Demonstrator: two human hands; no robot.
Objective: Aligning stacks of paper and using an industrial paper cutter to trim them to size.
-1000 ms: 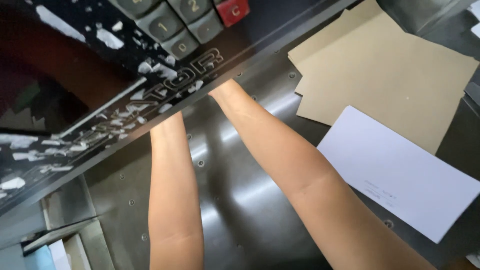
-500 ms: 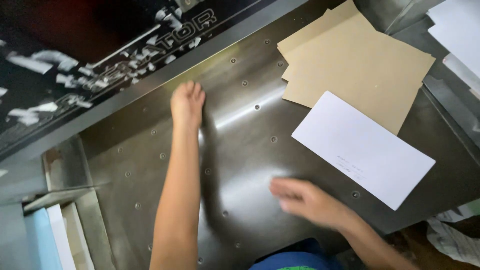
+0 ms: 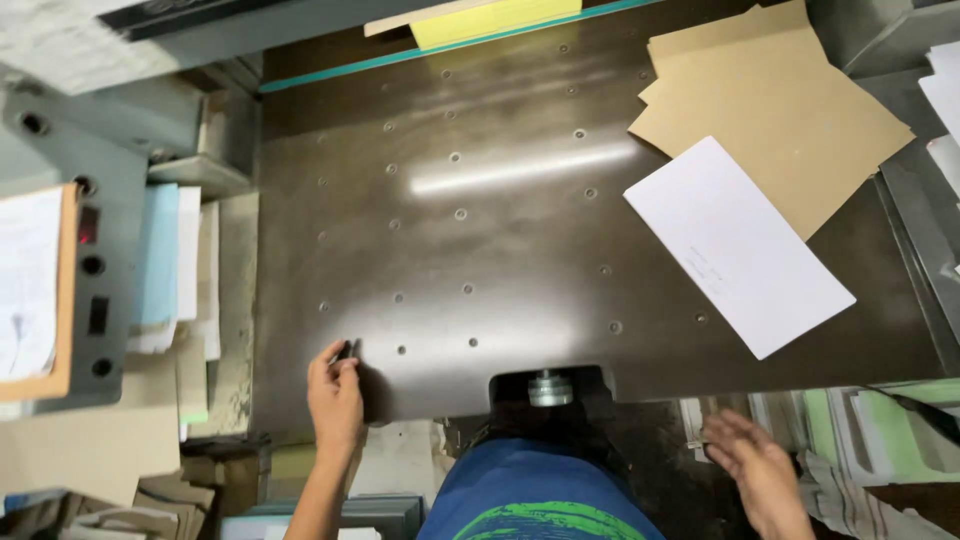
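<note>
We note L hand (image 3: 335, 392) at near edge of desk (image 3: 500, 250), grip pinched on a small dark object (image 3: 345, 351), too small to ID; it sits at the fingertips, up-right of palm. R hand (image 3: 757, 470) off the desk, grip released, holding nothing; white sheet (image 3: 735, 245) lies well up from it.

The scene is lit evenly from overhead. A long bright streak of glare is thrown across the dark metal desk (image 3: 520, 250). The right hand (image 3: 755, 470) is slightly blurred; edges are softened.
</note>
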